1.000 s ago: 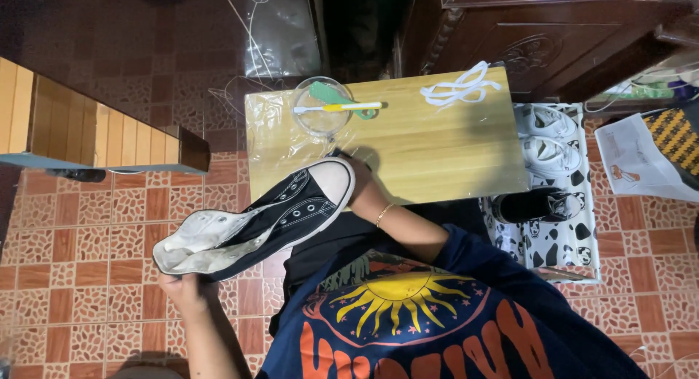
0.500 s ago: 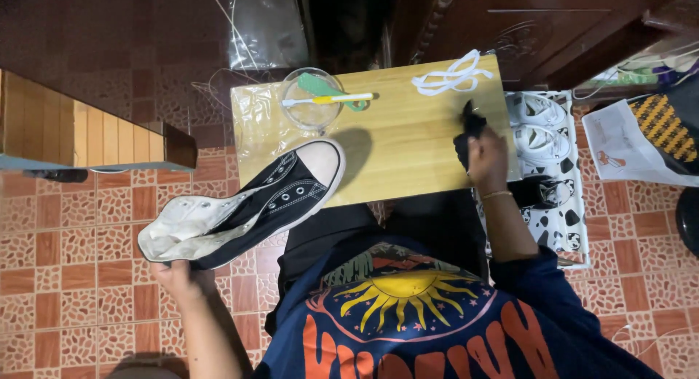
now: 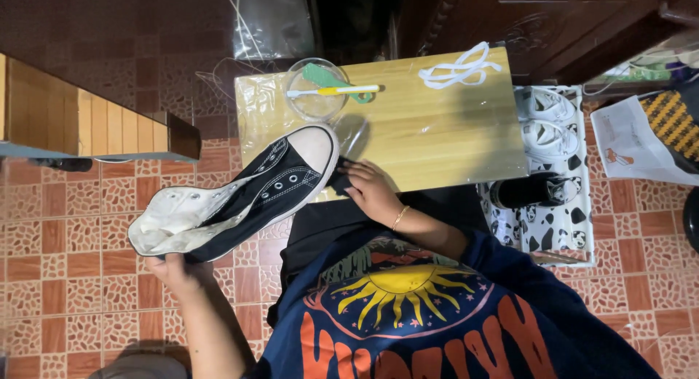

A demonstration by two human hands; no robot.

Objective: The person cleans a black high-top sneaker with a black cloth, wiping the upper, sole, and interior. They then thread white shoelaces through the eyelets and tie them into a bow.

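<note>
Overhead, the low rectangular wooden table with a glossy clear covering (image 3: 437, 131) is taking up the middle of the view, standing on a floor of reddish patterned tiles (image 3: 65, 233). Beside the table, a black-and-white patterned mat (image 3: 561, 226) is carrying a pair of white sneakers (image 3: 545, 124) and one black sneaker (image 3: 530, 190).

Nearer the person, a black canvas high-top shoe with white rubber toe cap, laceless and with a pale lining (image 3: 240, 197), is being held up off the floor, its toe pointing toward the table edge. The left hand (image 3: 178, 268) is gripping it at the heel end, fingers curled under the sole. The right hand (image 3: 373, 191) is pressing a small dark cloth (image 3: 339, 179) against the toe cap, fingers closed around the cloth.

On the table, a clear glass bowl (image 3: 314, 91) is sitting near the far edge, with a yellow-and-white toothbrush (image 3: 331, 91) and a green brush (image 3: 320, 76) lying across it. White shoelaces (image 3: 459, 66) are lying loose well apart from the bowl.
</note>
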